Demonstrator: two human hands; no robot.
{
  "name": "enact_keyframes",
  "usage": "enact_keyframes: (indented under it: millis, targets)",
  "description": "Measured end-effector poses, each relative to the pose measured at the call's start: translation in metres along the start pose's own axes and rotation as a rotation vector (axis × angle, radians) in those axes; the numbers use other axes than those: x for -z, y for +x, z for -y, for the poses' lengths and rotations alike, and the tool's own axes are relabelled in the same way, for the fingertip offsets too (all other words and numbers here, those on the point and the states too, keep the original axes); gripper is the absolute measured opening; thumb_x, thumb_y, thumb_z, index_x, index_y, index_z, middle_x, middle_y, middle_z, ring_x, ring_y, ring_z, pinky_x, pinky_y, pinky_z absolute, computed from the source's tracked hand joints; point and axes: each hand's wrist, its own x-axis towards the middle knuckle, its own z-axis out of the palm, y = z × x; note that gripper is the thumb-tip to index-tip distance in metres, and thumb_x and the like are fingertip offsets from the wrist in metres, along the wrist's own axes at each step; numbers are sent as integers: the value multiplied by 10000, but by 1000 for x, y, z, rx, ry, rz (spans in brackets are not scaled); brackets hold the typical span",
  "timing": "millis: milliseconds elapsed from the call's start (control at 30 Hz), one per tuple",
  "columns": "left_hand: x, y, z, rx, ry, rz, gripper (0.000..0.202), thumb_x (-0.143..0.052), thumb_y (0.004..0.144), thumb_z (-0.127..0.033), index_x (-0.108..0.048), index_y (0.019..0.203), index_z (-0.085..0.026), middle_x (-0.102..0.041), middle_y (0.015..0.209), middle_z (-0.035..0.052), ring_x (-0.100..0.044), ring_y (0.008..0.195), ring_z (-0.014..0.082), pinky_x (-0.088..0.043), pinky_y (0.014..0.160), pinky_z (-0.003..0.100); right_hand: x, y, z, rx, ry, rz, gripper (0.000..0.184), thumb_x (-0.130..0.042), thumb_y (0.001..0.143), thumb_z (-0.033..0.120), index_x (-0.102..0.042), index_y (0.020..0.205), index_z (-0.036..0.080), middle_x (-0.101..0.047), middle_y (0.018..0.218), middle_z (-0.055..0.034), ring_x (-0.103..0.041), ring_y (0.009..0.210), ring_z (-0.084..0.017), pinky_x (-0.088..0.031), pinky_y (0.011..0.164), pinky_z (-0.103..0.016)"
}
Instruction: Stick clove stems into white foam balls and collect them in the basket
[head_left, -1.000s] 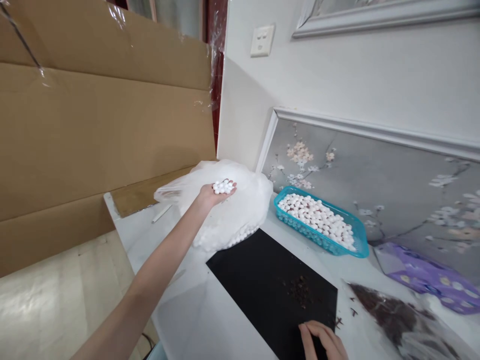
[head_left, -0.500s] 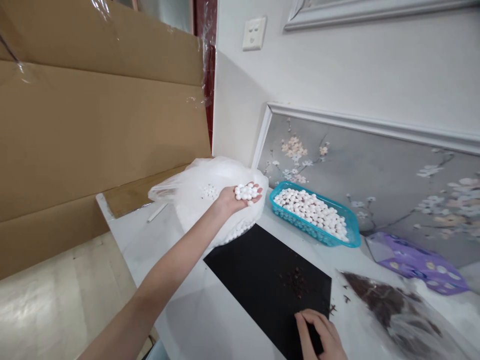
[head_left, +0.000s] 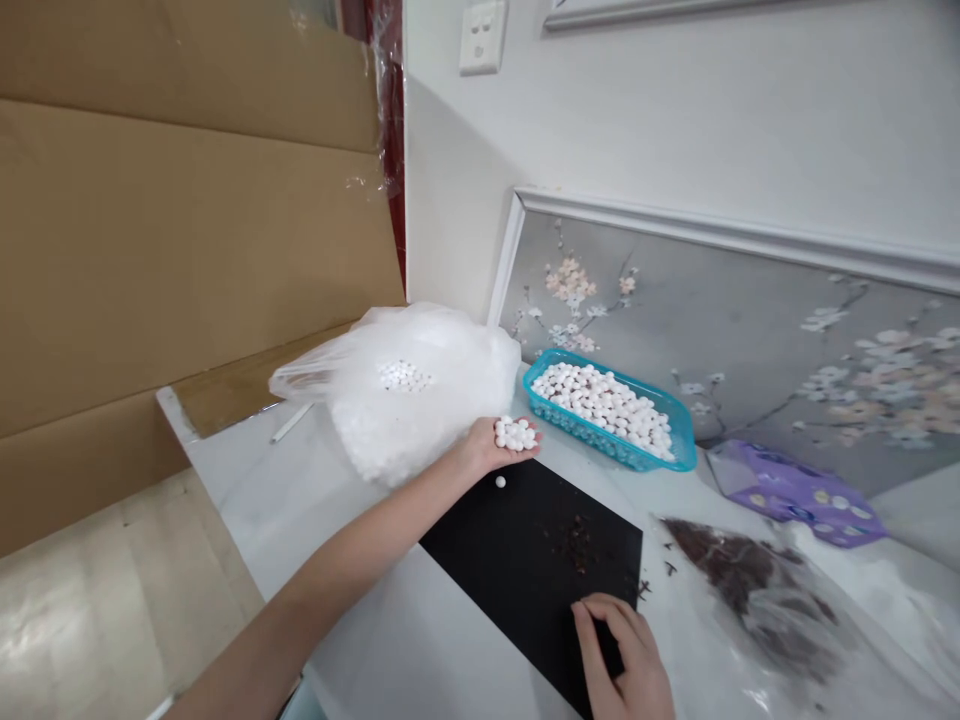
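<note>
A heap of small white balls (head_left: 516, 433) rests in the cupped, upturned palm of my left hand (head_left: 486, 446). That hand is over the far edge of a black mat (head_left: 487, 560), and one loose white ball (head_left: 500, 482) shows just below it. Behind and left of the hand lies a clear plastic bag (head_left: 420, 420) full of white balls. Near the mat's front right corner, my right hand (head_left: 626, 655) has thumb and fingertips pressed together; anything between them is too small to tell. Small dark brown bits (head_left: 576, 543) are scattered on the mat beyond it.
A turquoise plastic basket (head_left: 684, 440) of white balls stands against a framed floral picture (head_left: 720, 300). On the right lie a bag of dark brown pieces (head_left: 750, 580) and a purple package (head_left: 802, 495). Large cardboard (head_left: 187, 250) rises at the left.
My left hand has moved from above the plastic bag toward the black mat, carrying the white balls. A loose ball now shows over the mat. My right hand keeps its pinch.
</note>
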Motion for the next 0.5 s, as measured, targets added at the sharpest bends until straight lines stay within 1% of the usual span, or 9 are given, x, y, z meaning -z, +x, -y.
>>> enact_keyframes:
  millis: [133, 233, 333, 500]
  targets:
    - [11, 6, 5, 35, 59, -67, 297, -324, 923, -235, -534, 1088, -103, -609, 965, 108, -593, 875, 216, -468, 731, 387, 1, 0, 4, -23, -12, 5, 395, -423, 859, 522, -593, 707, 199, -611, 825, -87, -551, 790, -230, -432, 741, -353]
    - [15, 10, 5, 44, 71, -88, 315, -408, 915, -346, -524, 1113, -130, -588, 1047, 84, -578, 916, 187, -469, 785, 381, 1, 1, 6, -22, 3, 2, 399, -428, 857, 524, -593, 698, 196, -608, 808, -82, -553, 780, -226, -429, 744, -354]
    - [19, 12, 2, 44, 71, -94, 335, -462, 893, -373, -528, 1118, -134, -576, 1086, 85, -575, 936, 189, -478, 799, 390, 1, 2, 7, -22, 12, 3, 387, -441, 853, 517, -591, 701, 194, -604, 808, -82, -551, 786, -228, -428, 748, -357]
    - [25, 14, -2, 43, 72, -81, 324, -482, 887, -354, -529, 1121, -135, -575, 1092, 84, -579, 930, 185, -493, 784, 382, 1, 0, 5, -37, 12, 13, 372, -446, 850, 513, -589, 711, 199, -606, 822, -87, -554, 785, -231, -446, 746, -359]
